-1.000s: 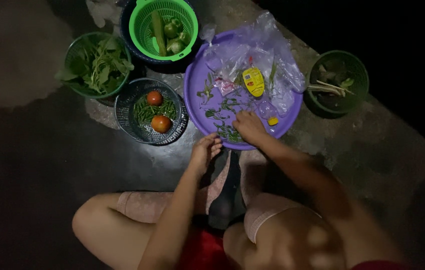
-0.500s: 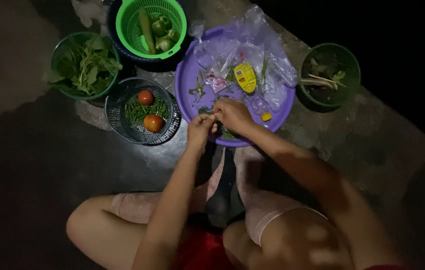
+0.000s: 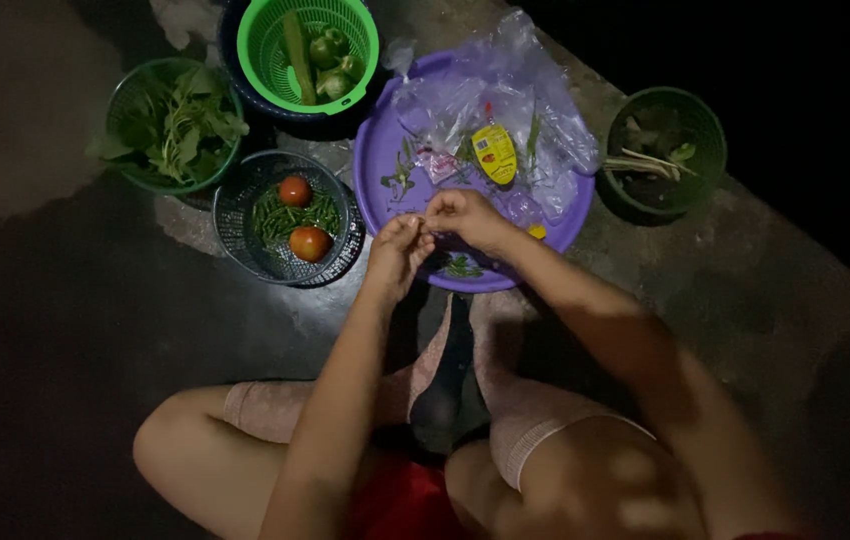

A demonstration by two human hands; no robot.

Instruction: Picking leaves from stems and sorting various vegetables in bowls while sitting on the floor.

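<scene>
While the person sits on the dark floor (image 3: 65, 330), the left hand (image 3: 397, 252) and right hand (image 3: 463, 216) meet over the near edge of the purple tray (image 3: 377, 160). Both sets of fingers are bunched together, pinching something tiny that is too small to make out. Bare floor lies open on the left, and the far right is black. Clear plastic bags (image 3: 505, 90) and a yellow packet (image 3: 494, 153) lie on the tray. A dark basket (image 3: 245, 235) holds two tomatoes (image 3: 309, 243) and green beans (image 3: 275, 215). Another basket (image 3: 135, 100) holds leafy greens (image 3: 177, 125).
</scene>
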